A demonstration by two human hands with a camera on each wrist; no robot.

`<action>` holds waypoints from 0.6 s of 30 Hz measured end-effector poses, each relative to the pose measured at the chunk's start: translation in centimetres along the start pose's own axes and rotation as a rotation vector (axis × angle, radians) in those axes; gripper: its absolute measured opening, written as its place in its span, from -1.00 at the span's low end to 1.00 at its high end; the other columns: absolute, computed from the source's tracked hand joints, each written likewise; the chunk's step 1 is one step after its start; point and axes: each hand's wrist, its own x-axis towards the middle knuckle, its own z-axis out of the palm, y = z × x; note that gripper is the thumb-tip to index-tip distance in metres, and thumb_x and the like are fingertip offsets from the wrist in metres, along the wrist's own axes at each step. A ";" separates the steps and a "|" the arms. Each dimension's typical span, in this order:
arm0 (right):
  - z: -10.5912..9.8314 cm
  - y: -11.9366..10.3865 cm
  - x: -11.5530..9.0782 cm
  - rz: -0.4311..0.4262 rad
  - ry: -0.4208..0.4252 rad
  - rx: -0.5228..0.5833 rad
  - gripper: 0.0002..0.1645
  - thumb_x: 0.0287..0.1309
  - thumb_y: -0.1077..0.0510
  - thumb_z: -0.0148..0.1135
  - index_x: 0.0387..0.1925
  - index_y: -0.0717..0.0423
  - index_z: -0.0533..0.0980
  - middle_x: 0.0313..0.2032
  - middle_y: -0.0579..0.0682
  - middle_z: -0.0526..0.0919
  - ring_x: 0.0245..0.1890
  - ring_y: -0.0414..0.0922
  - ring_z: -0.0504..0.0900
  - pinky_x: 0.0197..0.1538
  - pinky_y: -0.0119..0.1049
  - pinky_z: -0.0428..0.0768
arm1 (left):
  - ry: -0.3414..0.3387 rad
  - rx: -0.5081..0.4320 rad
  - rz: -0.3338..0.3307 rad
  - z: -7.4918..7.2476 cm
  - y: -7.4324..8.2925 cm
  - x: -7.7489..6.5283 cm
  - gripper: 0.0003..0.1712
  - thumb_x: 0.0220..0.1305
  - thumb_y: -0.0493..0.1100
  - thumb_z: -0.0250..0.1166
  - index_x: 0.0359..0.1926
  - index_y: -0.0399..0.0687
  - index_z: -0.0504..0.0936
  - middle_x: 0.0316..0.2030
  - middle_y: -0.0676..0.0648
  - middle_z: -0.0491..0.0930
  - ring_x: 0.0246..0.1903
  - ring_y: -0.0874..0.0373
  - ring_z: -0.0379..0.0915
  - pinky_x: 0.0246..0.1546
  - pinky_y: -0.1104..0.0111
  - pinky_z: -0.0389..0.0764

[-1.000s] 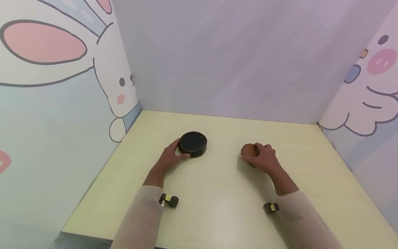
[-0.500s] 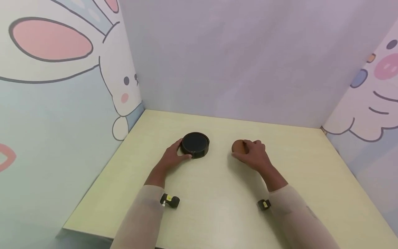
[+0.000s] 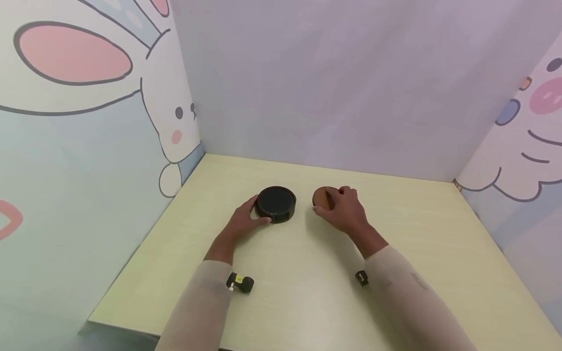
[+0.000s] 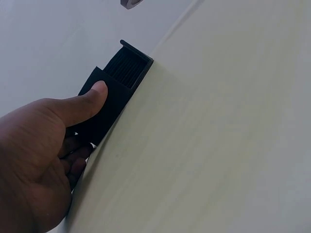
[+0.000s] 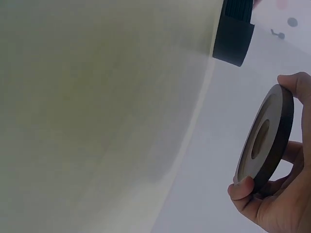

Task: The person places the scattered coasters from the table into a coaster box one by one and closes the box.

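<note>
A black round coaster holder (image 3: 286, 215) stands on the table, left of centre in the head view. My left hand (image 3: 240, 223) grips its near left side, thumb in front and fingers behind. In the left wrist view, a gap in the holder's wall shows a stack of thin dark coasters (image 4: 127, 69). To the right, my right hand (image 3: 346, 210) holds a brown round coaster (image 3: 322, 197) by its edge, raised off the table. The right wrist view shows the coaster's underside (image 5: 274, 116), with a recessed ring and a round centre, tilted between thumb and fingers.
The pale wooden table (image 3: 281, 302) meets a plain lilac back wall (image 3: 316, 87). Side walls with cartoon animals (image 3: 162, 107) enclose it left and right. A small black wrist camera (image 3: 240, 282) sits on the left sleeve.
My right hand has carried the brown coaster leftward and slightly farther back, closer to the holder. The left hand keeps its grip in place. The head view has shifted slightly.
</note>
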 end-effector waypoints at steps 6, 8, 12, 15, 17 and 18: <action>0.8 -1.5 1.1 -0.086 0.047 -0.032 -0.05 0.29 -0.44 0.32 0.54 -0.07 0.48 0.37 0.31 0.44 0.32 0.26 0.44 0.04 0.31 0.76 | -0.004 0.001 -0.010 0.0 -0.1 0.0 0.20 0.37 0.17 0.55 0.76 -0.11 0.08 0.73 -0.20 0.14 0.74 -0.22 0.00 0.77 -0.15 0.12; 1.1 -2.0 1.4 -0.107 0.048 -0.045 -0.06 0.30 -0.45 0.31 0.54 -0.07 0.49 0.36 0.31 0.45 0.33 0.25 0.44 0.04 0.30 0.77 | -0.004 0.003 -0.015 0.0 -0.1 0.0 0.19 0.37 0.17 0.55 0.76 -0.10 0.08 0.73 -0.20 0.14 0.74 -0.22 0.00 0.77 -0.14 0.12; 1.6 -3.1 2.0 -0.139 0.047 -0.068 -0.08 0.31 -0.45 0.33 0.53 -0.06 0.50 0.33 0.31 0.47 0.31 0.24 0.45 0.01 0.28 0.79 | -0.014 0.009 -0.022 0.0 -0.2 0.1 0.20 0.39 0.19 0.53 0.77 -0.09 0.06 0.74 -0.20 0.12 0.75 -0.22 -0.01 0.78 -0.14 0.11; 2.1 -4.1 2.4 -0.163 0.047 -0.090 -0.08 0.33 -0.45 0.33 0.52 -0.05 0.51 0.32 0.30 0.49 0.29 0.23 0.47 0.03 0.25 0.81 | -0.017 0.008 -0.030 0.0 -0.2 0.1 0.21 0.38 0.21 0.53 0.77 -0.07 0.05 0.74 -0.19 0.11 0.75 -0.20 -0.02 0.78 -0.13 0.11; 2.4 -4.8 2.7 -0.178 0.043 -0.107 -0.08 0.34 -0.46 0.32 0.52 -0.05 0.51 0.32 0.30 0.49 0.28 0.22 0.48 0.05 0.24 0.82 | -0.017 0.010 -0.035 0.0 -0.2 0.1 0.20 0.39 0.22 0.52 0.77 -0.07 0.05 0.74 -0.18 0.11 0.75 -0.20 -0.02 0.78 -0.13 0.12; 2.5 -5.2 2.8 -0.186 0.038 -0.112 -0.08 0.35 -0.46 0.32 0.52 -0.03 0.52 0.32 0.31 0.50 0.28 0.22 0.48 0.06 0.23 0.82 | -0.015 0.013 -0.037 0.0 -0.2 0.1 0.20 0.39 0.23 0.51 0.77 -0.07 0.06 0.74 -0.18 0.11 0.75 -0.20 -0.01 0.78 -0.13 0.13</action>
